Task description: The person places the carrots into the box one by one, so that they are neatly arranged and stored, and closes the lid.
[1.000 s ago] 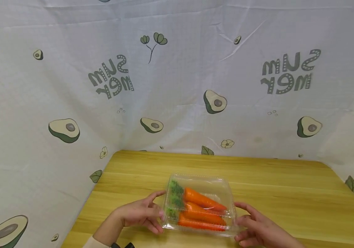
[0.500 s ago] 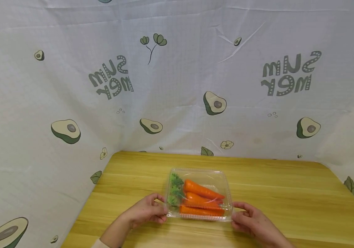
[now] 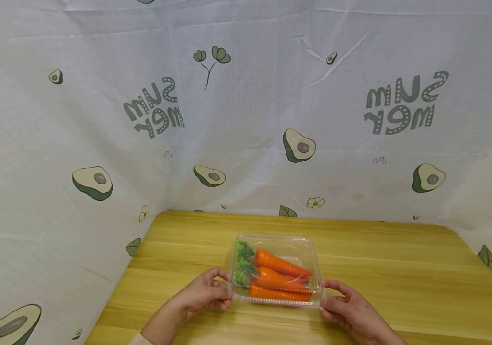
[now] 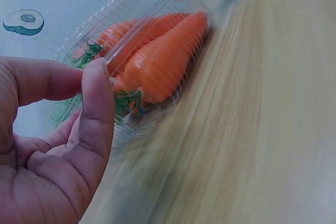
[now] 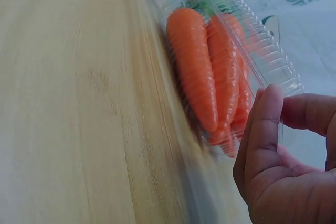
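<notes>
A clear plastic clamshell box with its lid down stands between my hands. Inside lie three orange carrots with green leafy tops toward the left. My left hand pinches the rim at the near left corner between thumb and fingers. At the near right corner, my right hand pinches the rim likewise. Both wrist views show each thumb pressed on the rim, in the left wrist view beside the nearest carrot, and in the right wrist view past the carrots' pointed tips.
The box is over a wood-grain table. Behind and to the sides hangs a white cloth printed with avocados, leaves and lettering, meeting the table's back edge.
A second ago the fingers were spread looser at the box's sides and the box was nearer. It has since shifted away from me, and both hands now pinch its corners.
</notes>
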